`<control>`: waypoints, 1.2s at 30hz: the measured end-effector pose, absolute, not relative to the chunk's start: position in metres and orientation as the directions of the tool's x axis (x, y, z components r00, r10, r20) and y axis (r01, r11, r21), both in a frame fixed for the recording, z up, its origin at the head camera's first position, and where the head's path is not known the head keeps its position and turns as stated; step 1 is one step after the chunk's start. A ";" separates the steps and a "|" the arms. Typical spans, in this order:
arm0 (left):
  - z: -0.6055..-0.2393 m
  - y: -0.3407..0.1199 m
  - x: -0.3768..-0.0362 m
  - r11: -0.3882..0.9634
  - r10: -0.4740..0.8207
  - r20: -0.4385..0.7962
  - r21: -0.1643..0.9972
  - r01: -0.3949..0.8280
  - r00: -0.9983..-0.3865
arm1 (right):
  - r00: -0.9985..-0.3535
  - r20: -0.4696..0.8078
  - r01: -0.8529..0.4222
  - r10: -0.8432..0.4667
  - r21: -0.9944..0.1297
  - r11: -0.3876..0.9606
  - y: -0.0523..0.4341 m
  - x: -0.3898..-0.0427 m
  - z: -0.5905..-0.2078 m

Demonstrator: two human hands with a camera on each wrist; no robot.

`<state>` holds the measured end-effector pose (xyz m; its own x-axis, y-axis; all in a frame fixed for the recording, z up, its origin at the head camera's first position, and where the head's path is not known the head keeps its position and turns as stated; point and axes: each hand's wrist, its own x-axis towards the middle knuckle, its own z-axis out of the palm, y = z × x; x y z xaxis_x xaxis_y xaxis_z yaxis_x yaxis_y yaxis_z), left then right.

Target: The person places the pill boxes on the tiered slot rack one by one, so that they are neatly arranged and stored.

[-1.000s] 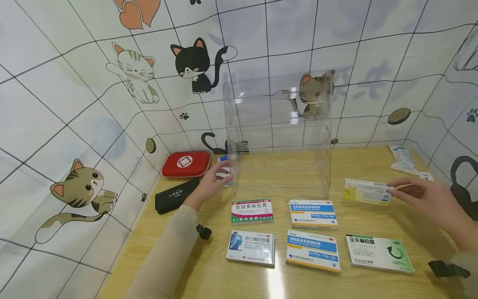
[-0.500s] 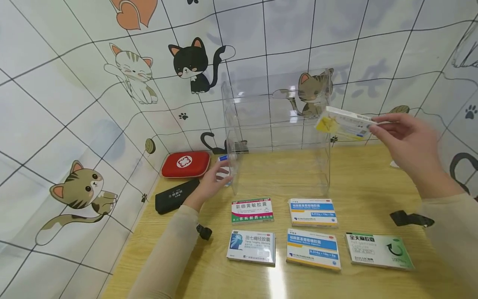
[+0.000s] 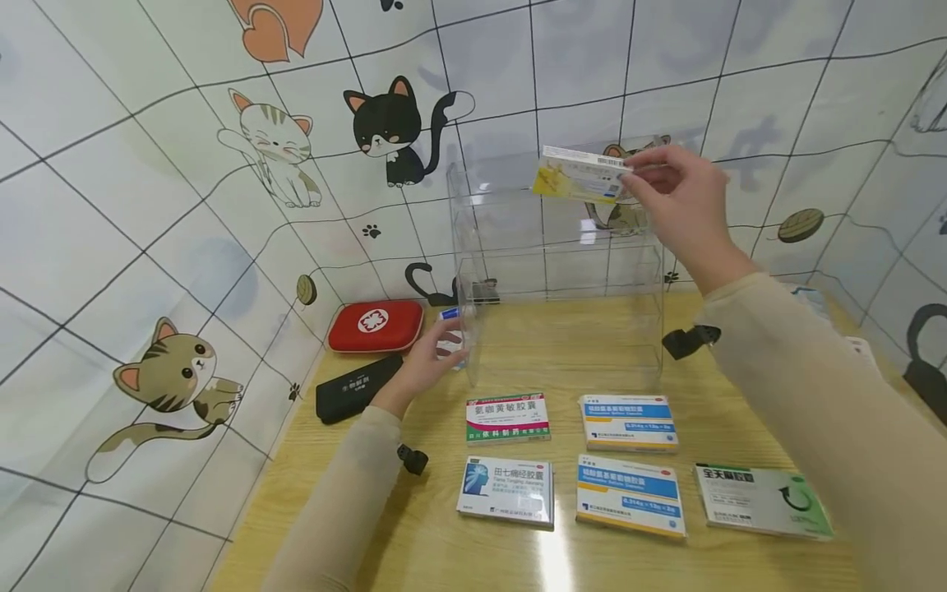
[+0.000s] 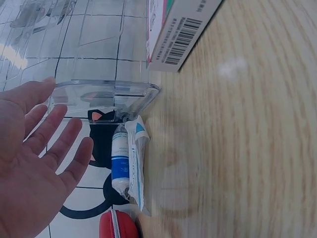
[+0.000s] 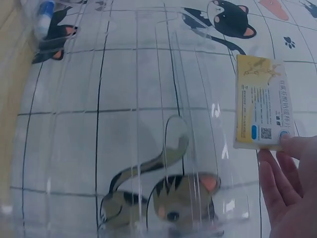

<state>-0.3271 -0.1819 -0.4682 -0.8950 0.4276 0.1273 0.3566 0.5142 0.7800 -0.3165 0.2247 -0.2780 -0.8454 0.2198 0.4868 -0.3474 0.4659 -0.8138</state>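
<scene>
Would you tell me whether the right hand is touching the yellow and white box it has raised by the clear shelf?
Touching: in the right wrist view the right hand pinches the yellow and white box at its lower corner.

A flat yellow-and-white box (image 3: 580, 175), pinched at its right end, juts leftward, level, at the clear rack's (image 3: 562, 271) top edge.

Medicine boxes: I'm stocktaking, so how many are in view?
6. Five lie flat on the table: green-red, blue-white, head-picture, larger blue-white, green-arrow. The right hand holds a yellow one.
</scene>
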 end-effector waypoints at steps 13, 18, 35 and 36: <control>-0.465 -0.185 -0.331 0.529 0.436 0.111 0.771 0.355 -0.893 | -0.851 0.501 -0.345 0.158 -0.760 0.550 0.154 -0.382 -0.247; -0.467 -0.183 -0.329 0.541 0.434 0.114 0.760 0.360 -0.894 | -0.873 0.464 -0.304 0.148 -0.757 0.578 0.147 -0.396 -0.250; -0.467 -0.181 -0.327 0.587 0.421 0.123 0.718 0.374 -0.899 | -0.787 0.610 -0.456 0.089 -0.672 0.583 0.142 -0.395 -0.288; -0.468 -0.182 -0.327 0.588 0.419 0.123 0.718 0.372 -0.900 | -0.773 0.628 -0.472 0.091 -0.665 0.579 0.143 -0.390 -0.290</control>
<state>-0.3266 -0.1817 -0.4675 -0.8995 0.4192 0.1230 0.3723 0.5884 0.7177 -0.3895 0.1433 -0.2902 -0.7729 0.0909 0.6280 -0.4721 0.5789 -0.6649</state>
